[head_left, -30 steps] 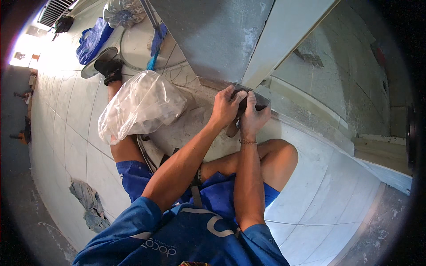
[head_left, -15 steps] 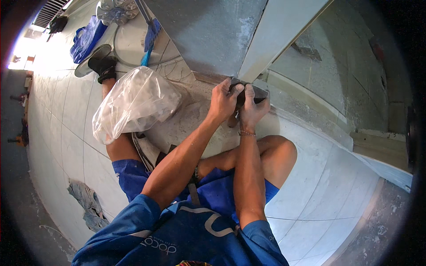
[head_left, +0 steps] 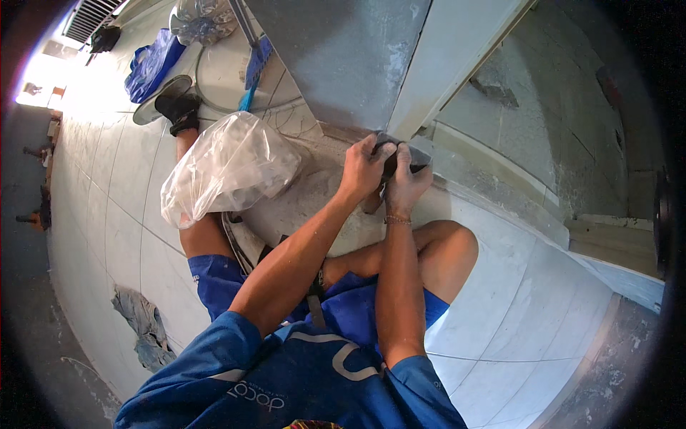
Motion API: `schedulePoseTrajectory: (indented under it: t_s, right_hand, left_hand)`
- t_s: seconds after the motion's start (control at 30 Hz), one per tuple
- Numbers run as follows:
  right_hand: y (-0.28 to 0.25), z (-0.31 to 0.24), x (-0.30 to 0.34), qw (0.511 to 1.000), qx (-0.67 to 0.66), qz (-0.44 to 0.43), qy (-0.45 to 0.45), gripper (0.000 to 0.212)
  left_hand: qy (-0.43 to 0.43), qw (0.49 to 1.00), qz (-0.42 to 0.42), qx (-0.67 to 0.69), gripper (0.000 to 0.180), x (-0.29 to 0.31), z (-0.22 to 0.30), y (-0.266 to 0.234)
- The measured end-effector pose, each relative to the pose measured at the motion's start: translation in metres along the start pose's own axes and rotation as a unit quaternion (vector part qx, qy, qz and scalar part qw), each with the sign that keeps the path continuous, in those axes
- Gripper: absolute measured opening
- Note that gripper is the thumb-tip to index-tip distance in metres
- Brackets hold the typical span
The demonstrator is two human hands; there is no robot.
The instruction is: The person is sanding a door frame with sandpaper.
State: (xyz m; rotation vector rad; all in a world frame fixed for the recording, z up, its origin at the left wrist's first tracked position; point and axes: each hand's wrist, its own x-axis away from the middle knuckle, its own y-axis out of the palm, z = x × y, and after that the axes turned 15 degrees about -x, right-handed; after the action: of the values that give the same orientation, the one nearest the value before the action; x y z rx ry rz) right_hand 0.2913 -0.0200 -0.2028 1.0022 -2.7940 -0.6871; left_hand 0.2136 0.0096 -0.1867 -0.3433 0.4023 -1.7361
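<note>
Both hands grip a dark grey flat piece [head_left: 419, 158] with straight edges, at the foot of a grey wall corner [head_left: 389, 107]. My left hand [head_left: 362, 174] has its fingers curled round the left end, with its thumb along the near side. On the right end, my right hand [head_left: 407, 184] is closed too, its thumb raised beside the left one. Pale dust coats the fingers, mostly on the right hand. The hands cover much of the piece, so its exact kind is unclear. It lies against or very close to the wall's lower edge.
A clear plastic bag [head_left: 229, 168] sits by my outstretched left leg. Farther left are a blue bag [head_left: 152, 64], a blue brush [head_left: 257, 64] and a round metal lid [head_left: 146, 107]. A grey rag [head_left: 141, 322] lies on the tiles. To the right runs a raised ledge [head_left: 493, 161].
The hands and the dark piece have shifted slightly down along the wall's foot, still gripping it. The surroundings at left appear moved a little right, as the view turned slightly.
</note>
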Motion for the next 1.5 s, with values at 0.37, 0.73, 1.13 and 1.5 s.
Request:
schedulePoseTrajectory:
  t_s: [0.37,0.73,1.13,1.5]
  right_hand:
    - [0.007,-0.017,0.005,1.0,-0.017,0.002,0.007,0.024]
    - [0.005,-0.015,0.005,1.0,-0.02,0.008,-0.01,0.022]
    - [0.005,-0.015,0.004,0.997,0.045,-0.015,-0.052,0.023]
    - [0.008,-0.016,0.002,1.0,0.017,-0.001,-0.014,0.021]
  left_hand:
    - [-0.006,0.999,0.001,0.033,0.021,-0.004,0.003,0.0]
    - [-0.042,0.998,0.002,-0.039,0.026,0.007,0.015,-0.007]
    - [-0.013,0.996,-0.027,0.084,0.017,0.003,0.011,-0.005]
    - [-0.022,0.995,-0.035,0.089,0.019,-0.001,0.0,-0.003]
